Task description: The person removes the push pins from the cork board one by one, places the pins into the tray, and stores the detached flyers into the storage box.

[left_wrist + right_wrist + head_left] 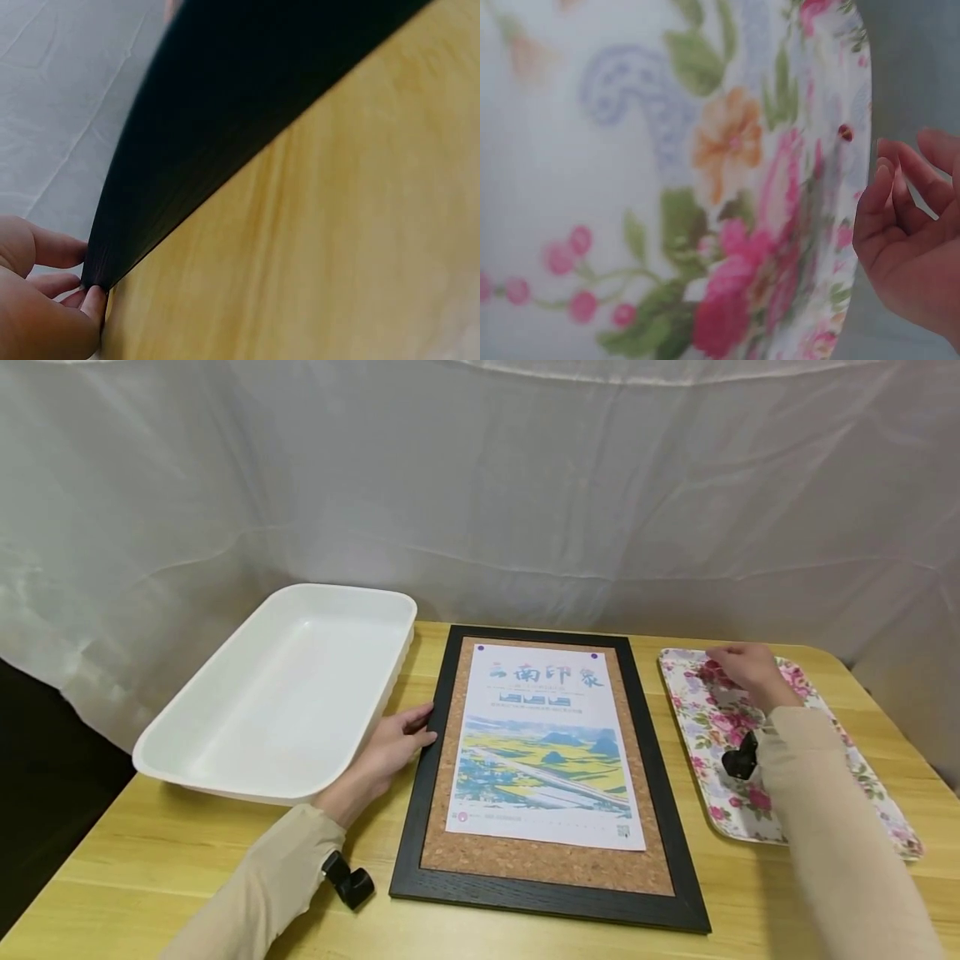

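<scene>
L hand (384,750): fingers extended, touching L edge of board (547,897), flat on tbl (180,852) btwn tub (277,693) & tray (720,722). R hand (753,671) over tray, fingers curled; can't tell if holding anything.

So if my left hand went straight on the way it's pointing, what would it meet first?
The black frame around the cork board. Your left hand already appears to touch the frame's left side, so there looks to be no gap between.

I'm seeing pale grey cloth (480,510) hanging creased behind yellow wood-grain table (150,852), soft light catching left folds, dark patch (52,777) showing far left.
</scene>
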Demonstrator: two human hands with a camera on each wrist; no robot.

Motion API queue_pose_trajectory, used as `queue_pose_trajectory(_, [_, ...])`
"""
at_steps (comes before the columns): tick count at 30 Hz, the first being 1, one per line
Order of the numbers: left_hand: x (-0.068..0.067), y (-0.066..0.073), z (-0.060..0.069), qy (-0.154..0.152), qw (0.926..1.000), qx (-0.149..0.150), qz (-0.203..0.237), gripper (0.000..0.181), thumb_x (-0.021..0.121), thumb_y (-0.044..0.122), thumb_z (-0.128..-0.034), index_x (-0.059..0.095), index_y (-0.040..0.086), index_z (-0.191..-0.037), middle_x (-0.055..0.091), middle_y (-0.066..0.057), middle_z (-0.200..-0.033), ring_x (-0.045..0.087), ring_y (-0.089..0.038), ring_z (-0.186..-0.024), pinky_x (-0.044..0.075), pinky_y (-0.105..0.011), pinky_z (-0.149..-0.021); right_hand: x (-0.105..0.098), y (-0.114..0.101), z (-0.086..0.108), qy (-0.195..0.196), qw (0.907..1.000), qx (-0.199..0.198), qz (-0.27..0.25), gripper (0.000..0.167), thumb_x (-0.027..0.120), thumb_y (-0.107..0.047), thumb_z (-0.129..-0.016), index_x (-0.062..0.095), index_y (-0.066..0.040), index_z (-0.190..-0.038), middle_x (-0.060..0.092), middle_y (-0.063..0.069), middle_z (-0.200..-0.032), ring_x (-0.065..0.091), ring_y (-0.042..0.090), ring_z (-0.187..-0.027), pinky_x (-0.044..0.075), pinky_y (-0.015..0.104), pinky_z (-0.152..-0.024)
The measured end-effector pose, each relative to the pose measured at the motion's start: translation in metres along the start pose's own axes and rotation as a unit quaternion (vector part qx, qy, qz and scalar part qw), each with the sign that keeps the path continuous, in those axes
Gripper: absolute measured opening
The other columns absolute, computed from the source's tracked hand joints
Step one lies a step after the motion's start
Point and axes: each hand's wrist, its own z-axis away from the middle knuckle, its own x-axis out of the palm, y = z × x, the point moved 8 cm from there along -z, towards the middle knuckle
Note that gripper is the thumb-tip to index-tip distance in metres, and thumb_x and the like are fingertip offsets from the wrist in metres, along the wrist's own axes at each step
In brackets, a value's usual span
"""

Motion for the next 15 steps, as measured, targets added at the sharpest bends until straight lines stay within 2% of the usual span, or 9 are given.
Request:
queue_pose_trajectory(2, [0.0, -0.001, 0.0, 0.0, 1.0, -0.002, 0.001, 0.054, 0.053, -0.002, -0.0966, 0.036, -0.001, -0.148, 0.036, -0.021, -0.149, 0.032, -0.031, -0.138, 0.034, -0.042, -0.107, 0.0, 0.004, -0.008, 0.005, 0.9998, -0.015, 0.012, 0.072, 0.043, -0.051, -0.099, 0.045, 0.01, -0.136, 0.048, 0.026, -0.126, 0.049, 0.032, -0.105, 0.046, 0.03, -0.066])
queue_pose_trajectory(4, [0.0, -0.001, 0.0, 0.002, 1.0, -0.003, 0.003, 0.054, 0.053, -0.002, -0.0966, 0.036, -0.001, -0.148, 0.036, -0.021, -0.149, 0.032, -0.031, -0.138, 0.034, -0.042, -0.107, 0.001, 0.006, -0.015, 0.01, 0.9995, -0.02, 0.021, 0.075, 0.044, -0.058, -0.095, 0.047, 0.005, -0.136, 0.05, 0.025, -0.128, 0.051, 0.032, -0.106, 0.043, 0.025, -0.058])
queue_pose_trajectory(8, [0.0, -0.002, -0.001, 0.002, 1.0, -0.006, 0.004, 0.054, 0.053, -0.002, -0.0965, 0.037, 0.0, -0.148, 0.036, -0.021, -0.149, 0.033, -0.031, -0.137, 0.035, -0.042, -0.107, 0.008, -0.007, -0.012, -0.003, 0.9998, -0.022, -0.004, 0.07, 0.049, -0.053, -0.096, 0.048, 0.003, -0.138, 0.049, 0.025, -0.131, 0.053, 0.032, -0.107, 0.052, 0.036, -0.071])
queue_pose_trajectory(11, [0.0, -0.002, -0.001, 0.002, 1.0, -0.009, 0.004, 0.054, 0.053, -0.002, -0.0965, 0.037, 0.0, -0.147, 0.037, -0.021, -0.149, 0.033, -0.031, -0.137, 0.035, -0.042, -0.107, 0.018, -0.031, 0.001, -0.012, 0.9991, -0.035, -0.022, 0.061, 0.051, -0.044, -0.099, 0.049, 0.004, -0.136, 0.049, 0.026, -0.129, 0.055, 0.03, -0.104, 0.051, 0.045, -0.086])
queue_pose_trajectory(13, [0.0, -0.002, -0.001, 0.001, 1.0, -0.009, 0.004, 0.053, 0.053, -0.002, -0.0966, 0.037, 0.0, -0.148, 0.037, -0.021, -0.149, 0.033, -0.031, -0.137, 0.034, -0.042, -0.107, 0.025, -0.048, 0.011, -0.013, 0.9986, -0.049, -0.012, 0.057, 0.049, -0.04, -0.1, 0.05, 0.005, -0.134, 0.05, 0.024, -0.127, 0.055, 0.029, -0.102, 0.051, 0.044, -0.085])
queue_pose_trajectory(15, [-0.001, -0.002, -0.001, 0.001, 1.0, -0.008, 0.004, 0.053, 0.053, -0.002, -0.0967, 0.037, -0.001, -0.147, 0.036, -0.022, -0.149, 0.033, -0.032, -0.137, 0.034, -0.042, -0.108, 0.034, -0.067, 0.02, -0.027, 0.9974, -0.067, 0.005, 0.056, 0.046, -0.039, -0.102, 0.048, 0.006, -0.135, 0.048, 0.027, -0.129, 0.053, 0.034, -0.106, 0.049, 0.048, -0.088])
